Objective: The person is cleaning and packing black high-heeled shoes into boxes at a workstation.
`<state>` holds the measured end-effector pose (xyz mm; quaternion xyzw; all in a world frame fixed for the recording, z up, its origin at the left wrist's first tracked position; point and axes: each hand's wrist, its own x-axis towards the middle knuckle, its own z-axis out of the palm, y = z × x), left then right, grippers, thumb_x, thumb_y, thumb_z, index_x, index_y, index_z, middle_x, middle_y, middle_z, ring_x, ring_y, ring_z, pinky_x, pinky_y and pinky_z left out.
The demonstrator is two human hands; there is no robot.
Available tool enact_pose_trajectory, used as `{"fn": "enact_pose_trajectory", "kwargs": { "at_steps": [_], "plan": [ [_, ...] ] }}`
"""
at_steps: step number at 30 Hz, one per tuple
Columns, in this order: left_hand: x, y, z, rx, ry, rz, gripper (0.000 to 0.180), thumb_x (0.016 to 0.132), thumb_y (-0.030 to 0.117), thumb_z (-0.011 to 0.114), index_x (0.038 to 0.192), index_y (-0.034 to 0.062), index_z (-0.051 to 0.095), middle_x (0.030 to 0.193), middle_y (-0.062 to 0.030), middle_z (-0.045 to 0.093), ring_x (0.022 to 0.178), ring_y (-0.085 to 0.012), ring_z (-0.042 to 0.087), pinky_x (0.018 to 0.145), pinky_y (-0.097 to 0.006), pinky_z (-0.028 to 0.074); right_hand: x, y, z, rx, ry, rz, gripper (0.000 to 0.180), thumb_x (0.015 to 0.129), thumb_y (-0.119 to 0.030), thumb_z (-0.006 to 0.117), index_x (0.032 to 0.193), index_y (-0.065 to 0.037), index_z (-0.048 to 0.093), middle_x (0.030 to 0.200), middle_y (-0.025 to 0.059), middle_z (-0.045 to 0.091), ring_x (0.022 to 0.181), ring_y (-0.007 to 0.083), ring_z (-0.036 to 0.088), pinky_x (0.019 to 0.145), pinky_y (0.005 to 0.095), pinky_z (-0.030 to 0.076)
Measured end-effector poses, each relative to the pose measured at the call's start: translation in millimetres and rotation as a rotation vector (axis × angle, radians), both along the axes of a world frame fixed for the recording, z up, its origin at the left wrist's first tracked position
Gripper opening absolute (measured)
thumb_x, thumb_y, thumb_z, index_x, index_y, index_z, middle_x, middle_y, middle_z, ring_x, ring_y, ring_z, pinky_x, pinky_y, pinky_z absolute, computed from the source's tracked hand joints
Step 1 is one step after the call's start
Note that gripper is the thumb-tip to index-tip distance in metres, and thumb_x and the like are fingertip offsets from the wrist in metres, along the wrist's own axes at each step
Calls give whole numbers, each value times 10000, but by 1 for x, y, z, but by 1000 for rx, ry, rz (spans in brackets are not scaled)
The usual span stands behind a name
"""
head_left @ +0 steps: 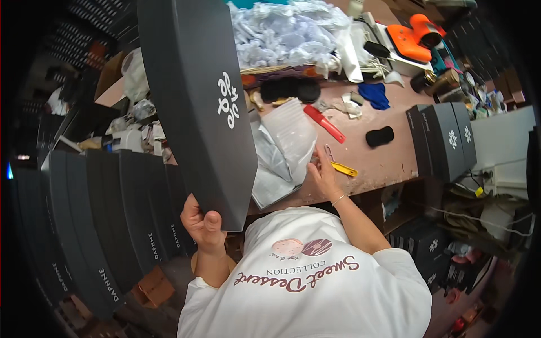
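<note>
A large dark grey cardboard box [205, 118] stands tilted on end at the table's left side, with pale lettering on one face. My left hand [205, 225] grips its lower near corner, the thumb against one face and the fingers around the edge. Right of the box, crumpled white wrapping paper [287, 138] lies on the table. At the paper's right edge is my right hand [323, 174], fingers stretched out and apart. Close beside that hand lies a yellow-handled cutter [344, 169]. A red tool, long and flat [324, 123], rests just beyond.
A heap of crumpled white paper [287, 34] sits at the back. An orange tape dispenser [411, 42] stands back right. On the pink table [389, 160] lie a black oval pad [380, 137] and a blue cloth [374, 96]. Dark boxes stand at right [442, 141] and left [107, 214].
</note>
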<state>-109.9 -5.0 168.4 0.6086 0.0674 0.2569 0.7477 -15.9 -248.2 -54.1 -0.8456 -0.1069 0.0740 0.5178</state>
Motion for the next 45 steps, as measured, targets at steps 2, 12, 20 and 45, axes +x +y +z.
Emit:
{"fn": "enact_pose_trajectory", "kwargs": {
  "at_steps": [2,12,20,45],
  "plan": [
    [-16,8,1,103,-3,86,470,808,410,721,914,-27,582,830,-28,609,733,-77,536,664,-208,436,11,36,17,81,-168,85,625,893,-278,567,1416,-61,304,1302,220,450,1193,372,437,1018,426,333],
    [-40,-14,-26,-156,159,-188,352,915,280,610,1055,-39,564,971,-40,604,863,-78,527,771,-206,423,31,72,27,931,809,392,790,893,-677,304,1464,-133,253,1431,114,378,1344,243,309,1107,431,226],
    [-27,-42,-164,942,447,-152,415,868,363,613,994,-30,576,1214,-179,517,1124,-306,490,957,-414,381,50,11,25,292,468,79,505,951,-250,501,1382,-16,379,1303,120,507,1181,198,489,996,314,385],
    [51,-185,-113,-133,342,-1213,669,863,196,656,1420,28,325,1332,-134,465,1153,-218,518,990,-355,409,39,-310,208,292,306,-131,771,816,-279,647,1456,-77,267,1388,157,402,1239,214,421,1021,323,363]
  ]
}}
